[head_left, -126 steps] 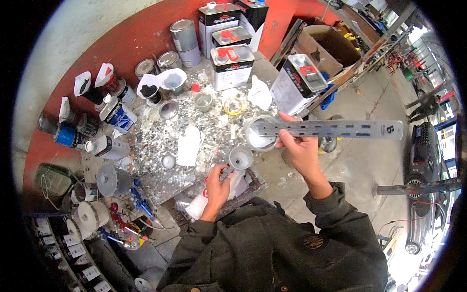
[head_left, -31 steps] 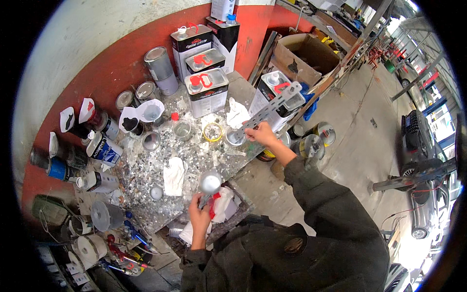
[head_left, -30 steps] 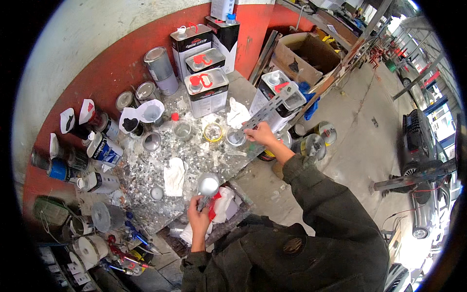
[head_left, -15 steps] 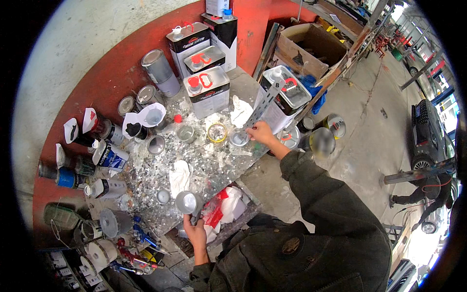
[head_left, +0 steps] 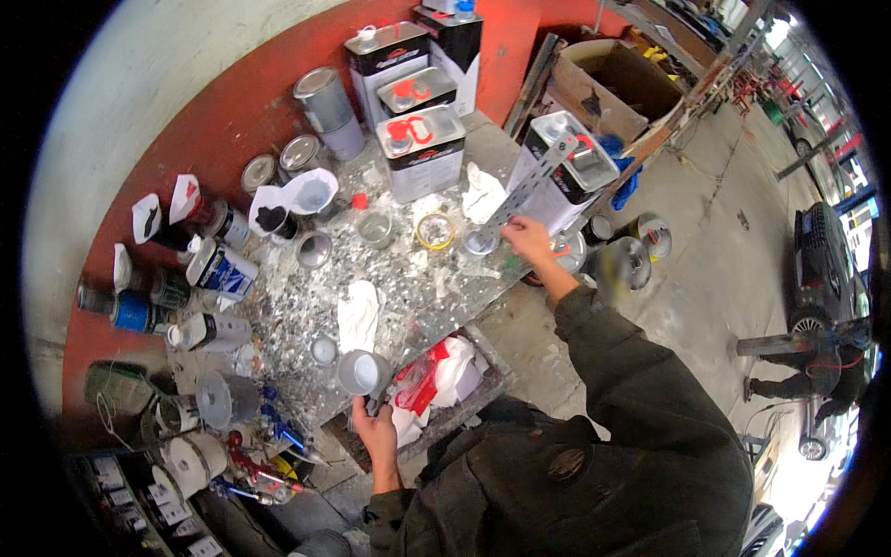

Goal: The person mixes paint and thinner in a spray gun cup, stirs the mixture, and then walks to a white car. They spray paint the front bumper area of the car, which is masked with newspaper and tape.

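By the right edge of one paint-spattered table (head_left: 418, 302), one slotted strip (head_left: 535, 186) slants in the nearly closed pinch of the right hand (head_left: 528, 239), by the table's near edge the left hand (head_left: 374, 434) curls round the stem of one grey cup (head_left: 363, 374), and one small cup (head_left: 478, 244) stands by the table's right edge.

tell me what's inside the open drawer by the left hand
In the drawer lie red plastic and crumpled white material, cloth or paper. What lies under them is covered; the left hand hides part of its left end.
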Available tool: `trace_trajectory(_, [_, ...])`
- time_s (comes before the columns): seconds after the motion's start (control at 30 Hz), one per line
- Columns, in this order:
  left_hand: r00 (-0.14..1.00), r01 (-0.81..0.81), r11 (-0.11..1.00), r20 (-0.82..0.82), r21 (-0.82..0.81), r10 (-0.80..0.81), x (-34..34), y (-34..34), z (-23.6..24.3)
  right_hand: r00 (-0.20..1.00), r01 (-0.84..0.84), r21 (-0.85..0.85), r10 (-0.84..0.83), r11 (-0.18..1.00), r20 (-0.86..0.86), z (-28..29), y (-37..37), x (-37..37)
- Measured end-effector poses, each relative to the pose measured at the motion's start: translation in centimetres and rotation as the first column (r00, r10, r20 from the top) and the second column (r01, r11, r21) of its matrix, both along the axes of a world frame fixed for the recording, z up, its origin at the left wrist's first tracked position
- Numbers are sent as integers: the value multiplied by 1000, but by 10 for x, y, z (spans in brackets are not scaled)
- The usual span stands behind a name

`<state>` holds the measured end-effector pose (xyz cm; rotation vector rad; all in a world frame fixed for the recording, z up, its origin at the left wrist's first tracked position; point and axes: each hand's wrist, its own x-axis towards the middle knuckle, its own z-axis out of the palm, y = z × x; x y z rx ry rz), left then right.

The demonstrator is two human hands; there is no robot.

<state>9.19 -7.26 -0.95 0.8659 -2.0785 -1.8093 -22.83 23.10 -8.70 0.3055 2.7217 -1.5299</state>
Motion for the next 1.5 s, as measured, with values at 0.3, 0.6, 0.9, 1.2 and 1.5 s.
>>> trace_trajectory(0.3, [982, -177, 981, 86, 82, 170, 62, -34, -10, 958, -257, -157, 230, 954, -169, 7, -107, 125])
trace_trajectory(0.6, [953, -280, 960, 117, -27, 281, 124, -62, 1, 461, -783, 313, 839, 538, -288, 11, -287, 166])
trace_trajectory(0.9, [965, -238, 970, 102, -57, 243, 138, -90, -2, 426, -810, 363, 888, 459, -174, 7, -334, 174])
trace_trajectory(1.2, [994, 86, 964, 87, -250, -66, 97, -108, -31, 164, -922, 310, 960, 231, -227, 153, -256, 181])
trace_trajectory(1.5, [933, 356, 866, 88, -350, -348, 39, -76, -29, 201, -956, 195, 974, 219, -107, 194, -201, 186])
